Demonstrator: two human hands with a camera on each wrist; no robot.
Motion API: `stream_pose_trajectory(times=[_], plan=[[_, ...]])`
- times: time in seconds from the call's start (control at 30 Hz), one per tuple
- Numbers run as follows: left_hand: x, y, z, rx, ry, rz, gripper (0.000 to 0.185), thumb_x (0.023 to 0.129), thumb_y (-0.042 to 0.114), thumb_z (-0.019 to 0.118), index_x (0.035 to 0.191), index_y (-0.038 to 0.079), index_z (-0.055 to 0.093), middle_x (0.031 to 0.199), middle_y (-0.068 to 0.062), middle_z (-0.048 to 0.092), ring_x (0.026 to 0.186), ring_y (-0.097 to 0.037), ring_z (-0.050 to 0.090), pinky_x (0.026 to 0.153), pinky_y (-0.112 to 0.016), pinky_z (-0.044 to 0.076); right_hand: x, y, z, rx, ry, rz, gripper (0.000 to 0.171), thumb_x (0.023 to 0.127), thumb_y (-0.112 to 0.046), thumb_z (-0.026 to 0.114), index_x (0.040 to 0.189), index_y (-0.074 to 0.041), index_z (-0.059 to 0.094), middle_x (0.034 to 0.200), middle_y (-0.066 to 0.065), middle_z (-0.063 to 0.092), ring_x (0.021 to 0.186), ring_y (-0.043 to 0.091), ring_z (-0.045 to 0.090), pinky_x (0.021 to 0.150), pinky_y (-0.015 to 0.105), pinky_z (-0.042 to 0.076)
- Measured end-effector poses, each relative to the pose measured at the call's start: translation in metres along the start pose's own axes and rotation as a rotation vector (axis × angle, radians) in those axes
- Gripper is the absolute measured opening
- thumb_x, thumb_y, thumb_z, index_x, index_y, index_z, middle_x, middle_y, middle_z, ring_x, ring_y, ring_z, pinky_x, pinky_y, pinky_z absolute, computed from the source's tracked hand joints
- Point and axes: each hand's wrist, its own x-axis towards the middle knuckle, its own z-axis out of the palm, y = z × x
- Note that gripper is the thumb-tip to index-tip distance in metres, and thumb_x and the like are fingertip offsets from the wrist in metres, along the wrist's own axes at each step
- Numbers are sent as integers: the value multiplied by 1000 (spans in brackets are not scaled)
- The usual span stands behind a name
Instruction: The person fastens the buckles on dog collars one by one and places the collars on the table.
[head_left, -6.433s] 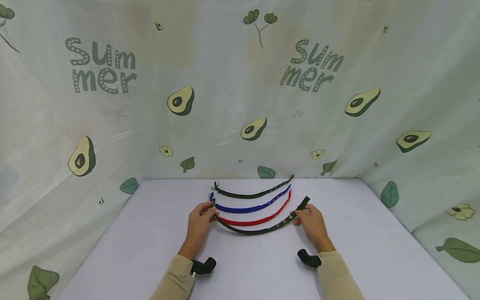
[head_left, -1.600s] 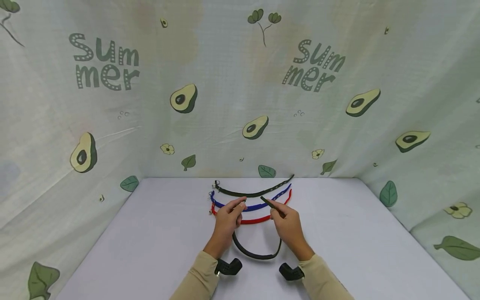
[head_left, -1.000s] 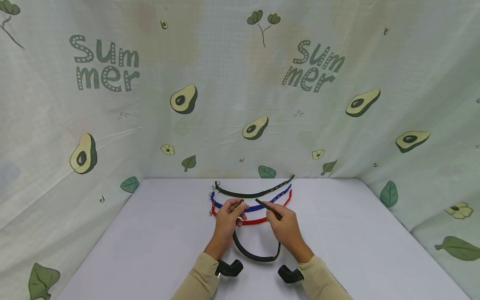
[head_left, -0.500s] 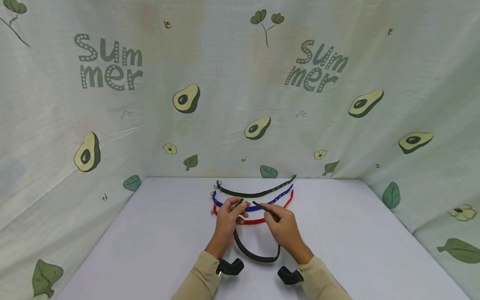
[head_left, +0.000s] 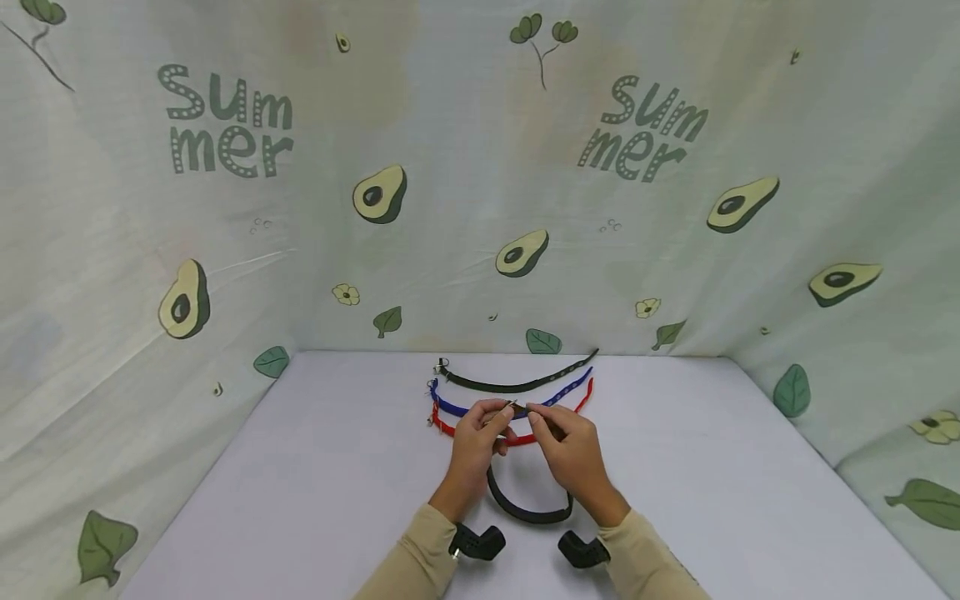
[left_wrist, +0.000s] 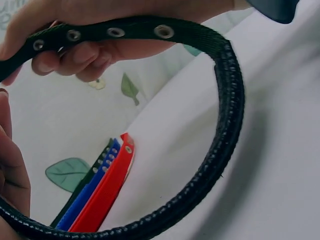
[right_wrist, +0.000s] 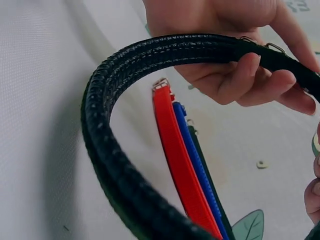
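Observation:
A dark green dog collar (head_left: 530, 517) is bent into a loop that hangs between both hands. The left hand (head_left: 474, 450) pinches its buckle end; metal fittings (right_wrist: 275, 48) show there in the right wrist view. The right hand (head_left: 576, 450) pinches the strap end, where metal-rimmed eyelets (left_wrist: 115, 32) line the band in the left wrist view. In the head view the two ends meet, or nearly so, between the fingertips. Whether the strap tip is through the buckle is hidden by the fingers. Stitching runs along the padded inner side.
Behind the hands, a red collar (head_left: 521, 440), a blue collar (head_left: 450, 408) and another dark green collar (head_left: 498, 388) lie in curved rows on the white table (head_left: 300, 500). A printed cloth (head_left: 450, 167) hangs behind the table's far edge.
Earlier the collar was stretched out in front of the red one. Both hands have since come together and bent it into a loop. Over the last second its strap end closed in on the buckle end.

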Motion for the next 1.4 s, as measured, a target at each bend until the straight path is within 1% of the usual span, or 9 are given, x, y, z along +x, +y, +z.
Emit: stream_pose_trajectory(times=[0.13, 0.37, 0.47, 0.63, 0.73, 1.0, 1.23, 1.3, 1.4], plan=[[-2, -2, 7, 6, -11, -9, 35, 97, 30, 68, 117, 2, 63, 107, -13, 73, 72, -19, 64, 55, -21, 47, 0, 1, -1, 4, 35, -17, 16, 91, -2, 71, 106, -6, 77, 75, -9, 59, 60, 9, 48, 48, 22, 42], [-3, -1, 7, 28, -27, -24, 33, 98, 29, 67, 115, 1, 65, 100, -12, 73, 73, -18, 64, 58, -22, 48, 1, -1, -1, 16, -13, 20, 16, 91, -4, 72, 106, -7, 77, 73, -9, 57, 60, 9, 50, 49, 24, 44], [-3, 1, 6, 43, -38, -42, 32, 97, 28, 68, 114, 1, 67, 99, -11, 73, 74, -18, 65, 59, -22, 49, 3, -4, -3, 19, -50, 90, 16, 93, -10, 72, 108, -8, 77, 71, -8, 57, 60, 11, 51, 49, 24, 44], [-5, 3, 6, 52, -77, -55, 34, 98, 29, 66, 113, -1, 67, 98, -9, 70, 75, -16, 64, 60, -23, 50, 6, -12, -8, 84, -146, 276, 26, 95, -26, 72, 115, -11, 76, 77, -2, 66, 65, 14, 54, 52, 25, 44], [-7, 5, 9, 35, -97, -49, 36, 99, 32, 64, 110, -2, 68, 92, -10, 68, 72, -15, 62, 58, -22, 47, 9, -15, -12, 123, -184, 317, 28, 93, -27, 74, 116, -11, 75, 85, 0, 71, 69, 14, 58, 55, 26, 47], [-9, 14, 18, 45, -80, -25, 37, 97, 41, 65, 97, 4, 65, 75, -9, 60, 62, -13, 54, 50, -20, 39, 15, -25, -19, 74, -192, 219, 20, 90, -21, 77, 109, -15, 75, 68, -4, 54, 58, 11, 48, 48, 24, 38], [-10, 23, 20, 59, -73, 41, 29, 101, 29, 61, 107, 1, 60, 86, -9, 66, 67, -17, 61, 57, -23, 49, 17, -27, -20, 70, -170, 146, 17, 89, -14, 77, 106, -13, 73, 69, -6, 57, 57, 9, 49, 48, 24, 39], [-11, 25, 20, 48, -62, 56, 28, 102, 27, 59, 109, 0, 58, 89, -10, 67, 69, -18, 64, 60, -25, 53, 19, -35, -22, 60, -167, 142, 17, 88, -9, 77, 104, -9, 72, 71, -4, 59, 58, 10, 49, 49, 24, 41], [-12, 26, 21, 32, -18, 70, 26, 104, 26, 56, 109, 0, 57, 94, -12, 67, 76, -21, 68, 69, -35, 59, 20, -38, -23, 42, -171, 150, 17, 86, -4, 77, 101, -6, 71, 73, -3, 61, 59, 9, 49, 50, 23, 41]])
